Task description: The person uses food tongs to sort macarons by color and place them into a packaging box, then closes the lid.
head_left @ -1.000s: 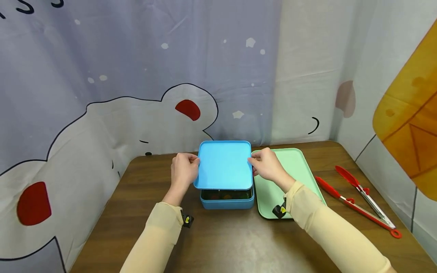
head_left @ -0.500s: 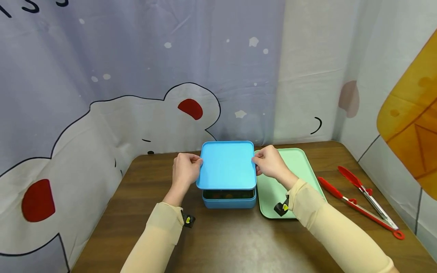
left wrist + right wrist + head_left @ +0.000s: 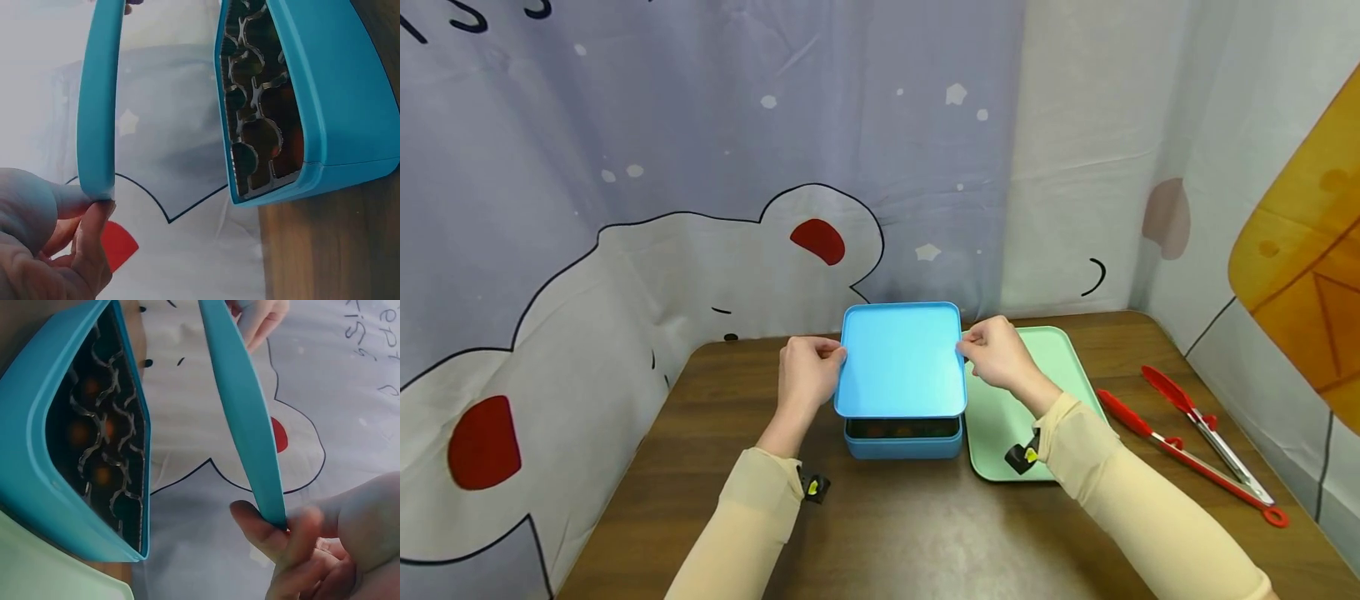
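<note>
A flat blue lid (image 3: pixel 901 358) is held above a blue box (image 3: pixel 904 449), with a gap between the two in both wrist views. My left hand (image 3: pixel 805 371) pinches the lid's left edge between thumb and fingers. On the opposite edge, my right hand (image 3: pixel 997 357) pinches it the same way. Inside the box (image 3: pixel 350 94) sits a dark insert (image 3: pixel 259 119) with wavy-edged round compartments. Small orange round shapes (image 3: pixel 103 428) show in some of them; what they are is too dim to tell.
A pale green tray (image 3: pixel 1003 450) lies to the right of the box, partly under my right forearm. Farther right are red-tipped metal tongs (image 3: pixel 1195 454), spread apart on the wooden table (image 3: pixel 880 533). A printed curtain (image 3: pixel 925 167) hangs behind the table.
The lid's far edge has risen slightly, and my right hand has shifted a little with it. Both hands keep their grip. The box stays in place; the head view has shifted slightly.
</note>
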A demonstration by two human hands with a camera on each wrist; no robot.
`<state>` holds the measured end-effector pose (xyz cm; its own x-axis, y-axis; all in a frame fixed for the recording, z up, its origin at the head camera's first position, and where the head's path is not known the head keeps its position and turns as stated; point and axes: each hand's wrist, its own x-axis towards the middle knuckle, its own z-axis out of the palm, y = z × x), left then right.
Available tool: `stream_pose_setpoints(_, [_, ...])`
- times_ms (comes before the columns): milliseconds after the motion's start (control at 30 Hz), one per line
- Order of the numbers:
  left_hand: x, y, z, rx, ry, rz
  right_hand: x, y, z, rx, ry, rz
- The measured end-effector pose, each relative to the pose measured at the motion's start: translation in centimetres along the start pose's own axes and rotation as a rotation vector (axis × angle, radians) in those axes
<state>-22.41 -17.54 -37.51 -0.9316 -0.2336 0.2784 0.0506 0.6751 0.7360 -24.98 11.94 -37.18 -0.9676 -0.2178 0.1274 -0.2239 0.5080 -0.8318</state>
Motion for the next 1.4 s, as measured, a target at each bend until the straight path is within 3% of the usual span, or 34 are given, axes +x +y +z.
stream_pose_setpoints(300, [0.4,-0.6,-0.6,0.031,-0.126,0.004,-0.1,-0.4,0.0,0.099,-0.003,0.023])
stream_pose_setpoints(600, [0.8,-0.7,-1.0,-0.282,-0.302,-0.135,-0.2,-0.2,-0.3,0.299,-0.062,0.051])
stream_pose_setpoints(800, [0.9,-0.5,-1.5,-0.422,-0.306,-0.197,-0.3,0.0,-0.8,0.396,-0.064,0.039])
stream_pose_setpoints(967, [0.8,-0.3,-1.6,-0.541,-0.284,-0.199,-0.2,0.3,-0.9,0.461,-0.039,0.027])
stream_pose_setpoints(1400, [0.7,-0.1,-1.2,-0.648,-0.243,-0.183,-0.4,0.2,-0.8,0.566,0.005,-0.046])
